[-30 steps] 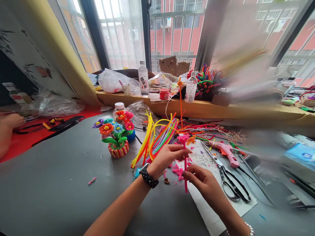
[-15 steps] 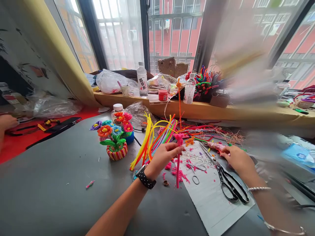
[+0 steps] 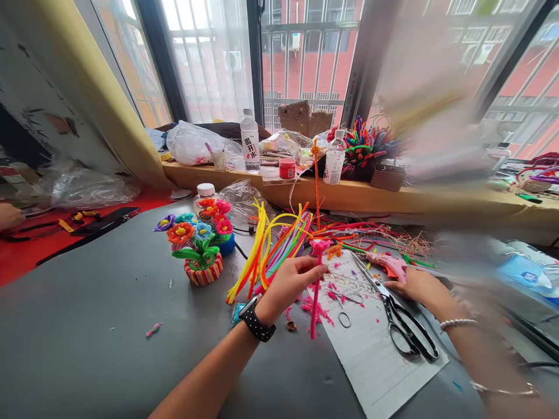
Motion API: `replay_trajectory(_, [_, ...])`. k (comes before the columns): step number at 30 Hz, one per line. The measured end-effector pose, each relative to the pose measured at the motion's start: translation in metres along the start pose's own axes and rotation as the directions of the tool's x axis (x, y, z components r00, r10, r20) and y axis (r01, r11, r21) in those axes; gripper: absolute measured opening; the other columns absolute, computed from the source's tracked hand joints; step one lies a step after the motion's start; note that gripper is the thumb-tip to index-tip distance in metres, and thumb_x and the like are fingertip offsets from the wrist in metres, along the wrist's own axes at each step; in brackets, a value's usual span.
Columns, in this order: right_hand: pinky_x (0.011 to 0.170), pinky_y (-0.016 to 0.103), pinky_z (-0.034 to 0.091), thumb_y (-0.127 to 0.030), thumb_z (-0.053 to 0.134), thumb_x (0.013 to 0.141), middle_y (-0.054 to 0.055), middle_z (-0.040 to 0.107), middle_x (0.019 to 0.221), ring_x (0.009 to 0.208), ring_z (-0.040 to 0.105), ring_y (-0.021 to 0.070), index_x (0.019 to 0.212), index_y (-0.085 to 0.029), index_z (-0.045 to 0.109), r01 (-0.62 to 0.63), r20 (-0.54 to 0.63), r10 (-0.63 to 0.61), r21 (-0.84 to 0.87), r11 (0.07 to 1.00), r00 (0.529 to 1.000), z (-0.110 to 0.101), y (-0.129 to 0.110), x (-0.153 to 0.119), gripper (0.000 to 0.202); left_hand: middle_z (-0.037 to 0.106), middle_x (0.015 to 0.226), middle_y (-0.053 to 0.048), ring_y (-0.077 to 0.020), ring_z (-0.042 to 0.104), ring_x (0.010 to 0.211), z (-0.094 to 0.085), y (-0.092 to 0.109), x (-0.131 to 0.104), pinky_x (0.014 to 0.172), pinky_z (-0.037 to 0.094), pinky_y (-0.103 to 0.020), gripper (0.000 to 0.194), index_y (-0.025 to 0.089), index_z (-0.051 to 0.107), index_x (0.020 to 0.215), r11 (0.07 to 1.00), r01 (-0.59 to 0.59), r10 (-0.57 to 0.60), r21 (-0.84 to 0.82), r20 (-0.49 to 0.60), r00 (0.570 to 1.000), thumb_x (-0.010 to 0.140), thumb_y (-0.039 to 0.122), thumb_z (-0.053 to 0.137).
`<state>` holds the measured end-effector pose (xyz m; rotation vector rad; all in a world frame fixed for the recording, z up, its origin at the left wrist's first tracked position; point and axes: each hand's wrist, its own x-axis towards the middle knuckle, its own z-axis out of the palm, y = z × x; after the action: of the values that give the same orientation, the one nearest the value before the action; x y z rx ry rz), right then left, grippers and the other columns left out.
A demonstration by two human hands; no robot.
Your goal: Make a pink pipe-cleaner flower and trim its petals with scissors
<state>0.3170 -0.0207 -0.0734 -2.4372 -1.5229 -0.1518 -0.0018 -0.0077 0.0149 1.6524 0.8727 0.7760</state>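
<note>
Between thumb and fingers, my left hand (image 3: 288, 286) pinches a pink pipe-cleaner flower (image 3: 321, 247), held upright with its stem hanging below the grip. My right hand (image 3: 424, 287) is closed around the handle of a pink hot glue gun (image 3: 390, 265), which lies at the far side of the paper with its nozzle toward the left. Large black-handled scissors (image 3: 399, 317) rest on the white paper sheet (image 3: 375, 378), beside small metal scissors (image 3: 345, 302). Pink fluff scraps (image 3: 318, 309) are scattered near the stem. An orange pipe-cleaner piece (image 3: 335, 250) lies behind the flower.
Left of my hand stands a striped pot of pipe-cleaner flowers (image 3: 203, 270). A bundle of colored pipe cleaners (image 3: 262, 253) lies in the middle. Bottles, including a water bottle (image 3: 250, 142), line the sill. Another person's hand (image 3: 9, 216) shows at the far left.
My right hand has shifted slightly back along the glue gun and now wraps its handle, uncovering more of the pink body. The flower has turned a little in my left hand.
</note>
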Motion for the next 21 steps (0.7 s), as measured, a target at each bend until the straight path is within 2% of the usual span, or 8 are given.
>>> replay_trajectory(2, [0.054, 0.03, 0.041, -0.042, 0.06, 0.061, 0.011, 0.064, 0.062, 0.061, 0.062, 0.0257, 0.063, -0.014, 0.059, 0.018, 0.088, -0.015, -0.031, 0.999, 0.996, 0.0, 0.002, -0.002, 0.027, 0.057, 0.065, -0.002, -0.0107, 0.047, 0.059, 0.0, -0.001, 0.0, 0.054, 0.034, -0.02, 0.034, 0.013, 0.064, 0.073, 1.0, -0.016, 0.016, 0.018, -0.003, 1.0, 0.071, 0.045, 0.052])
replay_trajectory(5, [0.056, 0.031, 0.041, -0.036, 0.053, 0.068, 0.014, 0.065, 0.071, 0.067, 0.062, 0.0269, 0.072, -0.012, 0.06, 0.018, 0.14, -0.011, -0.046, 0.999, 0.99, -0.003, 0.002, -0.006, 0.025, 0.055, 0.06, 0.0, -0.0095, 0.044, 0.054, -0.001, -0.003, 0.001, 0.051, 0.033, -0.019, 0.035, 0.014, 0.064, 0.071, 0.997, -0.011, 0.01, 0.071, 0.023, 1.0, 0.072, 0.045, 0.05])
replay_trajectory(10, [0.056, 0.032, 0.04, -0.038, 0.039, 0.076, 0.015, 0.066, 0.084, 0.073, 0.061, 0.028, 0.092, -0.013, 0.057, -0.076, 0.103, 0.078, -0.023, 0.997, 0.992, -0.015, -0.002, -0.023, 0.035, 0.048, 0.047, 0.002, -0.0086, 0.039, 0.046, 0.006, -0.013, 0.001, 0.045, 0.028, -0.019, 0.032, 0.014, 0.059, 0.052, 0.943, -0.033, -0.033, 0.33, 0.193, 0.981, 0.069, 0.04, 0.052])
replay_trajectory(14, [0.057, 0.031, 0.04, -0.041, 0.036, 0.077, 0.013, 0.065, 0.086, 0.073, 0.06, 0.0264, 0.095, -0.014, 0.056, -0.138, 0.034, 0.137, 0.037, 0.99, 0.99, -0.027, -0.008, -0.034, 0.038, 0.049, 0.043, 0.003, -0.0082, 0.039, 0.043, 0.012, -0.023, 0.001, 0.043, 0.024, -0.02, 0.028, 0.016, 0.058, 0.049, 0.866, -0.038, -0.095, 0.499, 0.239, 0.966, 0.065, 0.039, 0.057])
replay_trajectory(17, [0.056, 0.029, 0.04, -0.042, 0.037, 0.076, 0.01, 0.066, 0.081, 0.072, 0.06, 0.0246, 0.096, -0.015, 0.055, -0.163, -0.021, 0.166, 0.093, 0.982, 0.986, -0.033, -0.015, -0.038, 0.038, 0.051, 0.044, 0.001, -0.009, 0.039, 0.043, 0.015, -0.024, 0.005, 0.043, 0.023, -0.022, 0.035, 0.016, 0.058, 0.048, 0.829, -0.04, -0.054, 0.558, 0.151, 0.987, 0.064, 0.046, 0.057])
replay_trajectory(19, [0.057, 0.028, 0.04, -0.041, 0.038, 0.076, 0.01, 0.066, 0.081, 0.073, 0.06, 0.0237, 0.098, -0.015, 0.054, -0.161, -0.054, 0.168, 0.125, 0.979, 0.984, -0.034, -0.02, -0.04, 0.038, 0.054, 0.048, -0.001, -0.0102, 0.042, 0.047, 0.018, -0.02, 0.01, 0.046, 0.025, -0.022, 0.034, 0.016, 0.058, 0.048, 0.821, -0.082, 0.067, 0.564, 0.048, 0.997, 0.067, 0.045, 0.056])
replay_trajectory(21, [0.059, 0.028, 0.039, -0.041, 0.039, 0.075, 0.01, 0.065, 0.085, 0.075, 0.06, 0.0236, 0.098, -0.015, 0.054, -0.151, -0.08, 0.164, 0.147, 0.978, 0.983, -0.034, -0.024, -0.042, 0.037, 0.057, 0.053, -0.002, -0.0106, 0.045, 0.05, 0.024, -0.015, 0.019, 0.049, 0.029, -0.022, 0.03, 0.015, 0.061, 0.055, 0.864, -0.102, 0.112, 0.492, 0.01, 0.994, 0.07, 0.04, 0.053])
